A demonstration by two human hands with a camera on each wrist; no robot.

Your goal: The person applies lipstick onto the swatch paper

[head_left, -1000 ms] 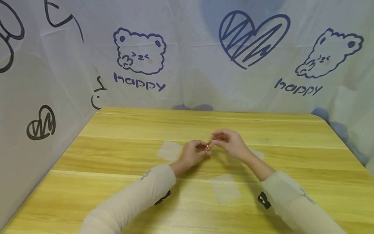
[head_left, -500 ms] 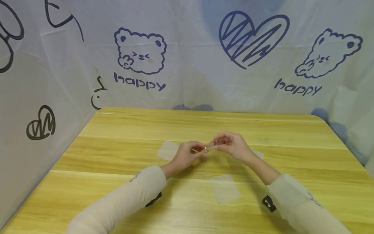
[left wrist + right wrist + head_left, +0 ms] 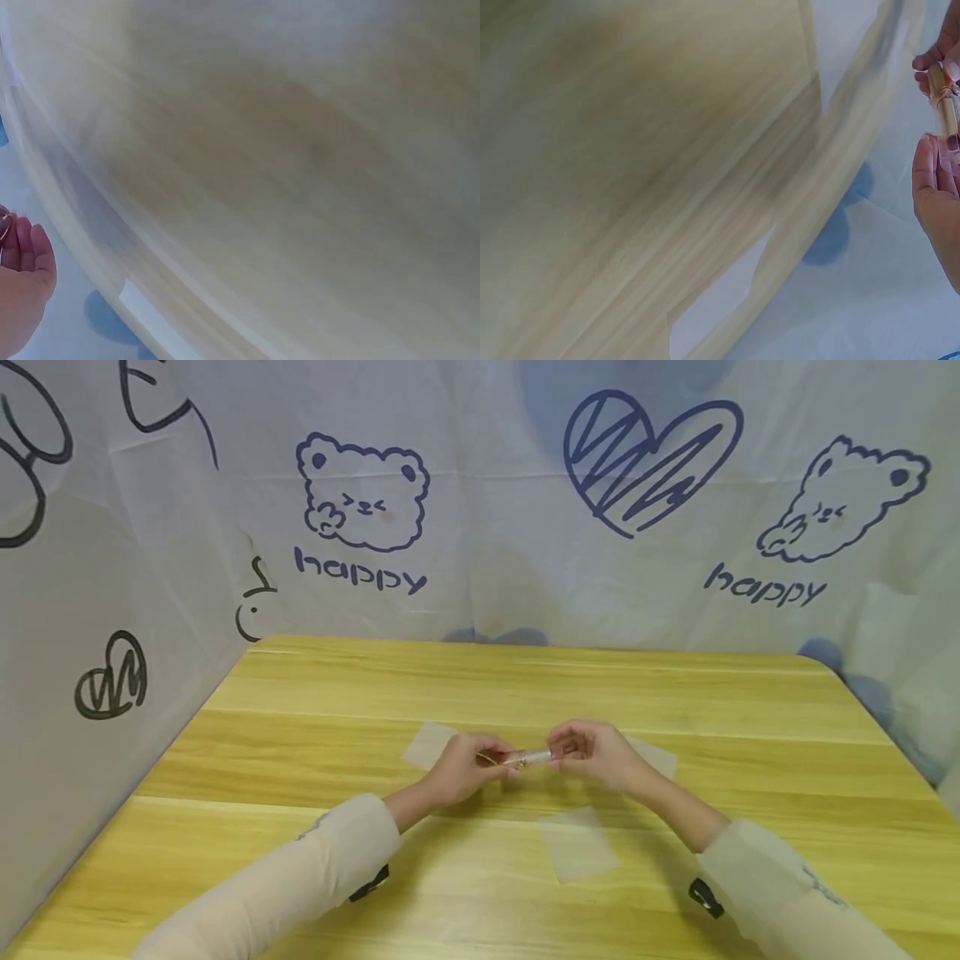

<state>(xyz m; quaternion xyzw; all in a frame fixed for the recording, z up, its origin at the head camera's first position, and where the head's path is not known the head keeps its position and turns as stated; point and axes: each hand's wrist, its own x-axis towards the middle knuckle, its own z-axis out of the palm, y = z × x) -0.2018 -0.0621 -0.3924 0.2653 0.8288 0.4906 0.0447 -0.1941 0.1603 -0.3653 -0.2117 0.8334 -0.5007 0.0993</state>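
Note:
A small, clear tube-like piece with a gold-coloured loop or band is held between both hands, nearly level above the table. My left hand pinches its left end between thumb and fingers, and a thin gold curve shows inside that grip. At its right end my right hand holds it with curled fingers. The right wrist view shows a tan, stick-like cylinder between the hands, with clear material around its lower end. In the left wrist view only part of a hand appears, at the left edge.
Three pale square sheets lie on the wood-grain table: a front sheet, a left sheet and a right sheet, the last two partly covered by the hands. A printed white cloth hangs behind the table.
Both hands have come lower in the head view and drawn somewhat apart. The piece between them has swung from tilted to nearly level, and more of it shows.

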